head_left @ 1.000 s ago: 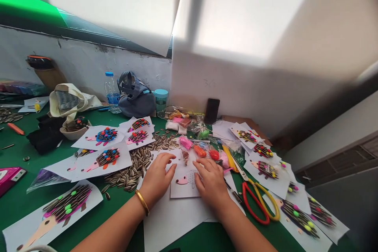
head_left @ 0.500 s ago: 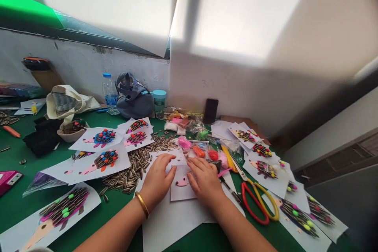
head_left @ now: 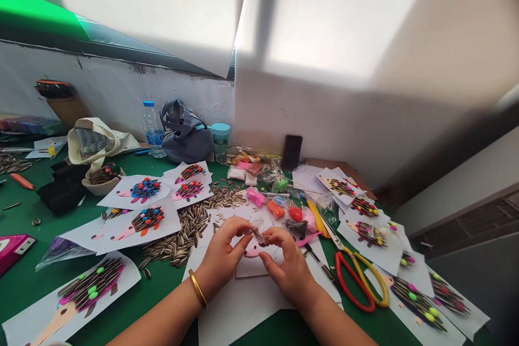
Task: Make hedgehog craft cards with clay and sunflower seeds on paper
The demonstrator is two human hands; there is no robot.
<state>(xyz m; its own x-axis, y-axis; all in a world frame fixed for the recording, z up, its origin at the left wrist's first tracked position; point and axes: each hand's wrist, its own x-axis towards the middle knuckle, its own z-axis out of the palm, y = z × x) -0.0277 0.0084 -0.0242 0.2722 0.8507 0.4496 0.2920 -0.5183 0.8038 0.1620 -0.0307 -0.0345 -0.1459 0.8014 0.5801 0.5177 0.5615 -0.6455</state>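
A small clear plastic bag with something brown in it, possibly clay, is pinched between both hands over the work sheet. My left hand, with a gold bangle at the wrist, closes its fingertips on the bag's left side. My right hand grips the other side, its thumb held lower. Below them lies a small white card bearing a pink clay hedgehog face, partly covered by my fingers. Larger white paper spreads underneath. Several bags of coloured clay lie just beyond.
Sunflower seeds are heaped left of the paper. Red-and-yellow scissors and a black pen lie at right. Finished hedgehog cards flank both sides. A bottle, a blue bag and a phone stand behind.
My right hand has come up from flat over the card and both hands now hold the small bag with brown contents. More of the card's pink face is hidden.
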